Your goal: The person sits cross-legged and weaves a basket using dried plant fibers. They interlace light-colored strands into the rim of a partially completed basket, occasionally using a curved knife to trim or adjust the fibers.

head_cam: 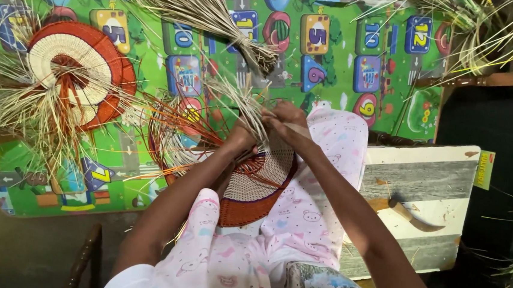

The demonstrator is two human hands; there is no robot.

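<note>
On the lap, over pale pink printed trousers, sits a half-woven fan [259, 186]: a rounded disc with a tight cream centre and a rust-red outer band, fine ribbed basket texture. Left hand [242, 138] and right hand [288, 117] meet at its top edge, fingers of both pinched narrow around loose straw strands [244, 104] fanning up from the weave; exact grip per finger is hard to tell, since the hands overlap. Judged progress: the body is mostly woven and the red border partly on, but many unworked cream and reddish-orange strands still stick out at the left and top, so the rim is unfinished and the ends untrimmed. On the green play mat [146, 172] to the left lies a second fan [75, 65] of the same cream and red pattern, flat, with long ragged straw ends spraying outward, also untrimmed. A tied bundle of dry straw [217, 15] lies above on the mat, stiff, thin and pale. To the right is a striped white-grey wooden board [422, 179] with a small knife [405, 211] on it, wooden handle, well apart from the hands. More yellow-green straw [493, 28] sits top right.
</note>
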